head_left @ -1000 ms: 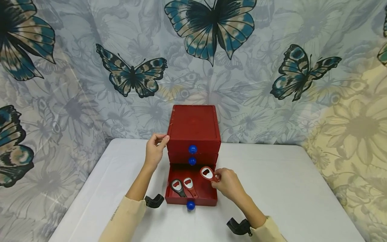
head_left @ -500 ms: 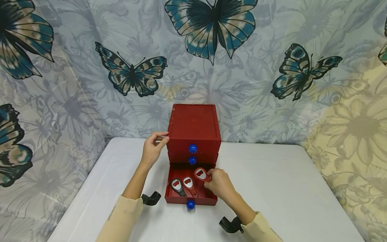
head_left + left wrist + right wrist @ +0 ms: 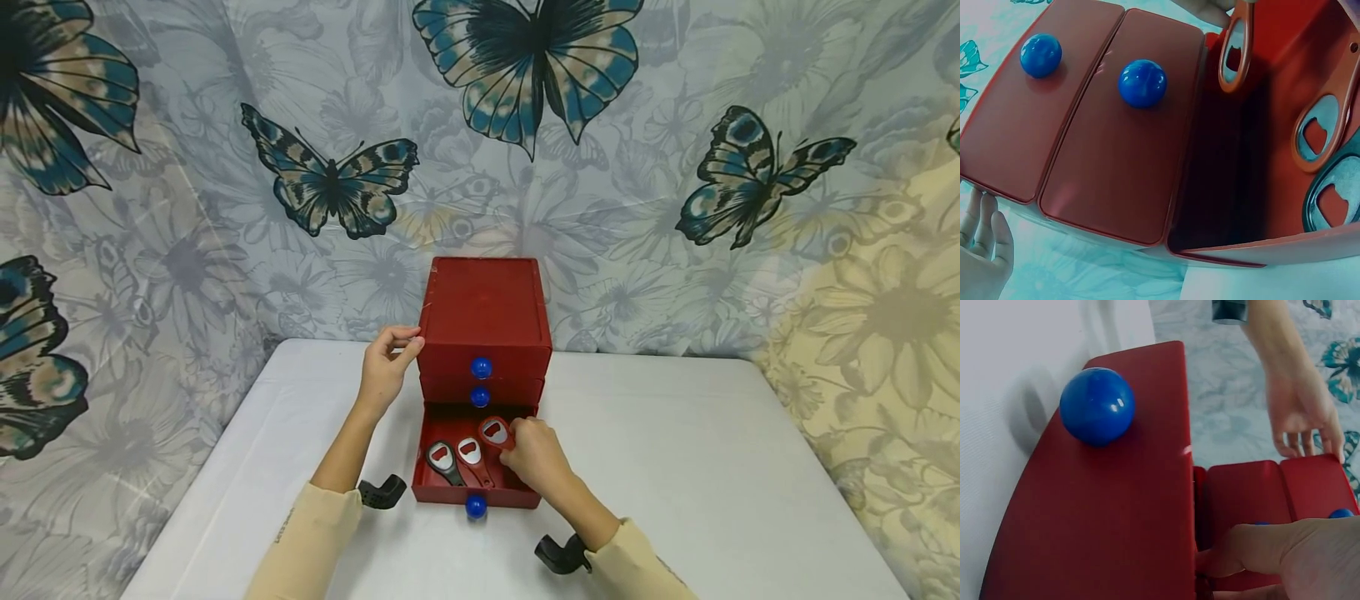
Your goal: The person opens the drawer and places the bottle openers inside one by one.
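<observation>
A red chest of drawers (image 3: 483, 304) with blue knobs stands on the table, its bottom drawer (image 3: 438, 495) pulled out. My right hand (image 3: 536, 454) pinches a red bottle opener (image 3: 494, 432) by its handle, over the right part of that drawer. To its left, inside the drawer, lie another red bottle opener (image 3: 471, 452) and a black one (image 3: 442, 457), side by side. My left hand (image 3: 383, 371) rests its fingertips against the chest's upper left edge; in the left wrist view its fingers (image 3: 985, 228) look fairly straight. In the right wrist view the drawer front hides the held opener.
Two upper drawers with blue knobs (image 3: 481, 367) are closed. A white-covered table (image 3: 675, 467) extends around the chest. Behind it hangs a butterfly-patterned cloth (image 3: 585, 208). Black camera mounts (image 3: 382, 492) sit at both wrists.
My right hand has moved left with the red bottle opener, further in over the drawer, and sits slightly lower. The left hand stays at the chest's edge.
</observation>
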Demonstrator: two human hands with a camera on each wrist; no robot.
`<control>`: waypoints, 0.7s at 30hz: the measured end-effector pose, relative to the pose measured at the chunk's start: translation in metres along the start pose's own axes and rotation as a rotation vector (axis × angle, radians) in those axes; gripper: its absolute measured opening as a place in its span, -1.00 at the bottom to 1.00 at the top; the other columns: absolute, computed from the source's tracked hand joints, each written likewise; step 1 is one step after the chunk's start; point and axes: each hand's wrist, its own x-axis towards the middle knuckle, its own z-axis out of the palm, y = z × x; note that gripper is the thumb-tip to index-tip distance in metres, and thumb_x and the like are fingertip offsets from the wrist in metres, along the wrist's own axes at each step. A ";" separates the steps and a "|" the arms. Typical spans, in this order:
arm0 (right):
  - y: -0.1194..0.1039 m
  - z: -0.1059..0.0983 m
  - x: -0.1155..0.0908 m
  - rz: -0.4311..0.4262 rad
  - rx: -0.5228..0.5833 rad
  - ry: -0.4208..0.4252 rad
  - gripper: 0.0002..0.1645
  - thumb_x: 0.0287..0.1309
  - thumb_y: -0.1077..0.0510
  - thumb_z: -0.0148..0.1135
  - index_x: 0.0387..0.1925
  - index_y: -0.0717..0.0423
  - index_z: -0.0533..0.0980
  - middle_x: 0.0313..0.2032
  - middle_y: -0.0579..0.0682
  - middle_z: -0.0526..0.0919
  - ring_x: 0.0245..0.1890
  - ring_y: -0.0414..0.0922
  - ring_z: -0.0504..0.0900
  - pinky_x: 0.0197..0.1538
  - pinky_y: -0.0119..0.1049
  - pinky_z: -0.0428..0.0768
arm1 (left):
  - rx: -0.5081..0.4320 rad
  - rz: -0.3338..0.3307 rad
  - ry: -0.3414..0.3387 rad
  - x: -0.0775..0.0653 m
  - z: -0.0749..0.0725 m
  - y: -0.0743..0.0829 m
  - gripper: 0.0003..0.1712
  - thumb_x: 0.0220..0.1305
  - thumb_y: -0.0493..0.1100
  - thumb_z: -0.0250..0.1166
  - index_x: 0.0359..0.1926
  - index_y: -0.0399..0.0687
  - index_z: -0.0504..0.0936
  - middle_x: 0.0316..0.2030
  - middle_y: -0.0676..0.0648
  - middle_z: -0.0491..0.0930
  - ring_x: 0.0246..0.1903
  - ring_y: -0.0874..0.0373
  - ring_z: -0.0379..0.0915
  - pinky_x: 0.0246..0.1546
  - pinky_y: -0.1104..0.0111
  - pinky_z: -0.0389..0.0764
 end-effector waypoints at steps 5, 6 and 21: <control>0.001 0.006 0.002 -0.031 -0.059 0.036 -0.73 -0.18 0.27 0.50 -0.44 0.31 0.57 -0.54 0.06 0.58 -0.49 -0.10 0.50 -0.43 -0.26 0.51 | 0.026 0.004 -0.001 -0.008 0.003 0.021 -0.74 0.34 -0.34 0.20 -0.04 -0.50 0.51 0.05 -0.36 0.48 -0.23 0.47 0.44 -0.20 0.57 0.49; 0.002 0.008 0.003 -0.037 -0.070 0.046 -0.73 -0.19 0.28 0.51 -0.44 0.32 0.56 -0.54 0.06 0.58 -0.49 -0.08 0.52 -0.41 -0.24 0.53 | 0.030 0.008 0.001 -0.009 0.003 0.024 -0.74 0.35 -0.34 0.19 -0.05 -0.50 0.50 0.05 -0.37 0.48 -0.23 0.48 0.44 -0.20 0.57 0.49; 0.002 0.026 0.009 -0.080 -0.192 0.053 -0.82 -0.21 0.37 0.41 -0.50 0.38 0.55 -0.53 0.19 0.62 -0.51 0.03 0.62 -0.42 -0.14 0.65 | 0.004 0.016 0.009 -0.012 0.005 0.027 -0.74 0.35 -0.34 0.18 -0.04 -0.51 0.49 0.07 -0.37 0.46 -0.23 0.47 0.44 -0.20 0.59 0.49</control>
